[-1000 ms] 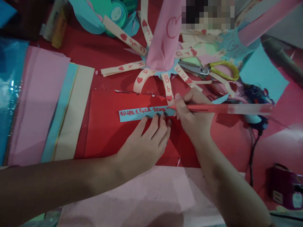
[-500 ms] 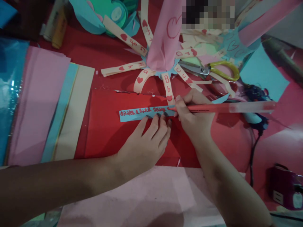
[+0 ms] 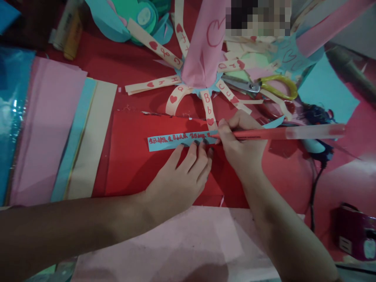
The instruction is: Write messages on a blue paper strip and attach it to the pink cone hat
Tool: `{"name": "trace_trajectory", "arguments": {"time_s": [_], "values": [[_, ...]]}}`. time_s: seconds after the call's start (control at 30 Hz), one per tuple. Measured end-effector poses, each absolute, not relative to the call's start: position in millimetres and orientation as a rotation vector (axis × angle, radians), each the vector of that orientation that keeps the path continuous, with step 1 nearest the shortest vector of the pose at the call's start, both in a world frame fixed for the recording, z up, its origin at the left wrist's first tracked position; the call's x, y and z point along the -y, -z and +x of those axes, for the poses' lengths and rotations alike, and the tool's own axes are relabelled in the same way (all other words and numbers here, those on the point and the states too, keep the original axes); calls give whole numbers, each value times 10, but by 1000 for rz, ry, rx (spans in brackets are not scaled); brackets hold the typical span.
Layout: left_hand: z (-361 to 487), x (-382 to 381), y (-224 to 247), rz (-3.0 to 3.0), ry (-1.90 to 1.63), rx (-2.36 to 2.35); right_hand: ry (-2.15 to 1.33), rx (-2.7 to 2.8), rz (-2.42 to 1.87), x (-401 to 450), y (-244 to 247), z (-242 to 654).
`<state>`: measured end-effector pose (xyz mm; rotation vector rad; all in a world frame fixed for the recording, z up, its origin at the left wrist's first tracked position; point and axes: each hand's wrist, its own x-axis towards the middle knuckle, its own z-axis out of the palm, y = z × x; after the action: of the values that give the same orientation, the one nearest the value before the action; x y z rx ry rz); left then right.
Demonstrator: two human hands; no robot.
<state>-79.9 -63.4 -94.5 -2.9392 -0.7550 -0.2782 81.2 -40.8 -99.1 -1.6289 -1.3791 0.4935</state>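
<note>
A narrow light-blue paper strip (image 3: pixel 161 146) lies on a red sheet (image 3: pixel 132 168), with a line of red handwriting along it. My left hand (image 3: pixel 185 172) rests flat with its fingers stretched out, the tips on the strip's lower edge. In my right hand (image 3: pixel 245 150) a red pen (image 3: pixel 273 134) is pinched near its point. The pen tip meets the strip at the right end of the writing. Just beyond the strip stands a pink paper cone (image 3: pixel 199 51) ringed by cream strips with red letters and hearts.
Pink, blue and cream paper sheets (image 3: pixel 44 129) lie at the left. Scissors with yellow handles (image 3: pixel 277 87) lie behind my right hand. A black cable (image 3: pixel 315 192) runs down the right side, near a dark purple object (image 3: pixel 357 231). Pale pink paper (image 3: pixel 164 243) covers the near edge.
The pen tip has moved slightly right along the strip, and another small red mark has appeared at the end of the writing. My left hand has stayed in place.
</note>
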Motion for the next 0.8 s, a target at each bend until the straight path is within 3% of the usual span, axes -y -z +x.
{"name": "trace_trajectory", "arguments": {"time_s": [0.8], "values": [[-802,636,950,-2919,288,758,-488,1303,-1655,392,988,790]]}}
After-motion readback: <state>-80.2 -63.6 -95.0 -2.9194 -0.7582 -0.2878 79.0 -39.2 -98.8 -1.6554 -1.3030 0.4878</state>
